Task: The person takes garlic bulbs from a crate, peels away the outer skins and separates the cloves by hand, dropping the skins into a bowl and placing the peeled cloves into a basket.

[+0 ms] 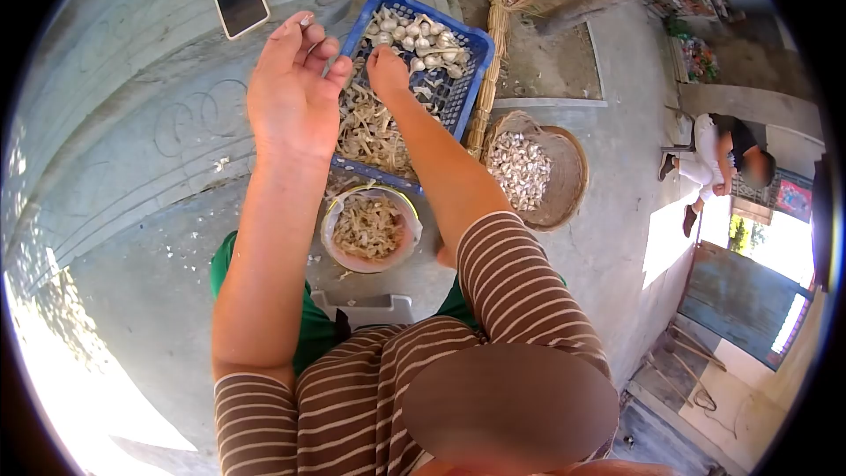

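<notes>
My left hand [295, 92] is raised palm up beside the left wall of a blue plastic crate [480, 62]. Its fingers are curled, and a small whitish piece [305, 21] shows at the fingertips; its kind is too small to tell. Inside the crate, my right hand [388, 75] is closed, back of the hand up, at the near side of a heap of garlic bulbs [427, 40]. What its fingers hold, if anything, is hidden. Dry garlic skins and stalks [374, 128] cover the crate's nearer part.
A bucket [366, 234] of dry peelings stands between my knees. To its right is a woven basket [520, 167] of garlic cloves. A straw broom [495, 44] lies along the crate, a phone [240, 0] at upper left. Another person [718, 150] sits far right.
</notes>
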Motion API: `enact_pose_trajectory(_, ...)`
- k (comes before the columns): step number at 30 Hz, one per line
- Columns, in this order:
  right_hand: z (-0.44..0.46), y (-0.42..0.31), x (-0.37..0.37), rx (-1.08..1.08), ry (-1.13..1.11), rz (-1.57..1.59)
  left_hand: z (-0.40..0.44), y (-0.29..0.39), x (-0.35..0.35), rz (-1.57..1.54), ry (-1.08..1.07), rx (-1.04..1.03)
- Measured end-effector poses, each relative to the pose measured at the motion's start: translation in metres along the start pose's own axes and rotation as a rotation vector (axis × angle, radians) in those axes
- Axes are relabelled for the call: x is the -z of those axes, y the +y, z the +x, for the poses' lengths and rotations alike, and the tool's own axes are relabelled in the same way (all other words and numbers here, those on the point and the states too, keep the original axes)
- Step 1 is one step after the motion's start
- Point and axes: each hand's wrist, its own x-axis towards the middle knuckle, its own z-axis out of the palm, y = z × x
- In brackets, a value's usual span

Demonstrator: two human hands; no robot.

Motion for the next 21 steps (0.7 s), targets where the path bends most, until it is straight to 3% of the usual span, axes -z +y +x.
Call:
enact_pose_trajectory(1, 0.002, -0.003, -0.003, 0.014, 0.061, 0.015, -0.001, -0.001, 0.0, -0.001, -0.003, 0.009)
enact_pose_trajectory(3, 0.003, -0.002, -0.009, 0.034, -0.032, 0.039, -0.001, -0.002, -0.001, 0.0, -0.006, 0.013)
enact_pose_trajectory(5, 0.007, -0.001, -0.017, 0.079, -0.214, -0.14, -0.001, -0.002, -0.002, -0.009, -0.011, 0.025)
enact_pose_trajectory(7, 0.002, 0.002, -0.016, 0.076, -0.199, -0.094, -0.002, -0.003, -0.002, -0.005, -0.012, 0.019)
enact_pose_trajectory(9, -0.005, 0.001, -0.011, 0.036, -0.102, 0.14, -0.003, -0.003, -0.003, -0.003, -0.012, 0.013)
enact_pose_trajectory(13, -0.03, -0.011, 0.031, 0.048, 0.071, 0.308, -0.012, -0.008, -0.009, -0.01, -0.004, 0.053)
enact_pose_trajectory(16, -0.051, -0.017, 0.073, 0.031, -0.052, 0.694, -0.018, -0.016, -0.011, 0.03, 0.006, 0.078)
enact_pose_trajectory(17, -0.06, -0.017, 0.087, 0.036, -0.046, 0.689, -0.02, -0.02, -0.01, 0.061, 0.009, 0.097)
enact_pose_trajectory(19, -0.094, -0.052, 0.143, -0.119, -0.266, 1.194, -0.024, -0.028, -0.01, 0.146, -0.015, 0.129)
enact_pose_trajectory(21, -0.118, -0.066, 0.171, -0.084, -0.247, 1.228, -0.032, -0.037, -0.009, 0.229, -0.043, 0.163)
